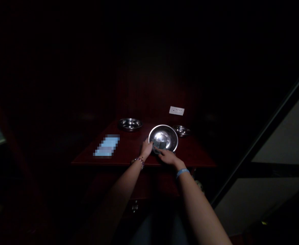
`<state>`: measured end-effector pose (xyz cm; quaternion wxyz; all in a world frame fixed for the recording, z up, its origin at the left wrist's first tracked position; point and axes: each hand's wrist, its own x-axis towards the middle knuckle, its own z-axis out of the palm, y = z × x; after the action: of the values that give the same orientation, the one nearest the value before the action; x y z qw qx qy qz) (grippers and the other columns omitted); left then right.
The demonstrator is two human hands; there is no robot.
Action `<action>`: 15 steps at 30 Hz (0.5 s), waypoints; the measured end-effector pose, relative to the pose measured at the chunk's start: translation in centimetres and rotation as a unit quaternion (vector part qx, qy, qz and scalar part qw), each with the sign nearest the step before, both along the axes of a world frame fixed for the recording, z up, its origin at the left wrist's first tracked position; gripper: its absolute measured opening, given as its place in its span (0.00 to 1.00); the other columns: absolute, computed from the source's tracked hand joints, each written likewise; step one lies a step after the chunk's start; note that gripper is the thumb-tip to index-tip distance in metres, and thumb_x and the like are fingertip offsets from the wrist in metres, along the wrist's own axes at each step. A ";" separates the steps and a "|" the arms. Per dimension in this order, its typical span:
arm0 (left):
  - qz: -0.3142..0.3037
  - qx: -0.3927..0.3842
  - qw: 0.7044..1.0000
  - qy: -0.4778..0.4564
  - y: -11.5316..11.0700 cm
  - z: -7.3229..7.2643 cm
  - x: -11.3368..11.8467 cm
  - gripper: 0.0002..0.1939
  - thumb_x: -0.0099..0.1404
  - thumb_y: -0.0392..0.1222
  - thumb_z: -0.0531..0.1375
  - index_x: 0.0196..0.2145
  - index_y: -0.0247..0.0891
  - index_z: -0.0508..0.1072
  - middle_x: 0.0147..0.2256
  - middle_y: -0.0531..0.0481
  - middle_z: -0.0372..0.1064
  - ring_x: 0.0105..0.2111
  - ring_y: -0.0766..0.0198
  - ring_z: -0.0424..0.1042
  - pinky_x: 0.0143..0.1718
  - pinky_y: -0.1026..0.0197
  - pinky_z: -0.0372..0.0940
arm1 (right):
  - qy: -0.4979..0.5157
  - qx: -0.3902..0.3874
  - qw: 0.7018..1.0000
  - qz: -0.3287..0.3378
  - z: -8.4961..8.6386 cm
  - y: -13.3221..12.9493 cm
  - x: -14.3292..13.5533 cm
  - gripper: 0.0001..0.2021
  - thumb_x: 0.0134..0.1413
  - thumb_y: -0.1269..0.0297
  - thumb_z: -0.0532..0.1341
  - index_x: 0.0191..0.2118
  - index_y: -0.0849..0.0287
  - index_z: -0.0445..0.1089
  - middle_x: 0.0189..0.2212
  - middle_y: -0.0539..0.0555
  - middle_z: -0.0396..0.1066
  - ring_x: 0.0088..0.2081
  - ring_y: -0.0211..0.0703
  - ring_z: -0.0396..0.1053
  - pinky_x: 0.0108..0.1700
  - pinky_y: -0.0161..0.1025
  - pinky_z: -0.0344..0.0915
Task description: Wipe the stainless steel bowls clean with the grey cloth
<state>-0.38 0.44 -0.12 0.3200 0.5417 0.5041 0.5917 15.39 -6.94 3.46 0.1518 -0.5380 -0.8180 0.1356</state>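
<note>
A shiny metal bowl [173, 132] is tipped towards me near the front of the dark red table. My left hand [146, 149] is closed on the bowl's left rim, with its thumb at the edge and its other fingers hidden. Inside the lower part of the bowl lies a dark grey cloth [161, 145], bunched up. My right hand [168, 157] reaches over the near rim with its fingers closed on this cloth, pressing it to the inner wall.
Two more metal bowls rest on the table [130, 149]: one at the back left [130, 125] and another behind the held bowl [183, 131]. A blurred, light blue rectangle [107, 145] lies left. A white socket plate [176, 111] is on the back wall.
</note>
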 end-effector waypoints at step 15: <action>-0.021 0.022 0.999 -0.011 -0.3 0.2 -0.1 0.17 0.60 0.32 0.55 0.45 0.33 0.78 0.44 0.41 0.80 0.44 0.53 0.78 0.51 0.55 0.70 | -0.215 0.022 0.963 -0.163 1.4 -1.3 -0.2 0.29 0.66 0.71 0.47 0.70 0.58 0.59 0.71 0.55 0.57 0.74 0.50 0.47 0.73 0.53 0.41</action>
<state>-0.45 0.10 0.04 0.3257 0.5527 0.4757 0.6019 15.20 -8.26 4.88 0.0042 -0.6768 -0.7356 -0.0277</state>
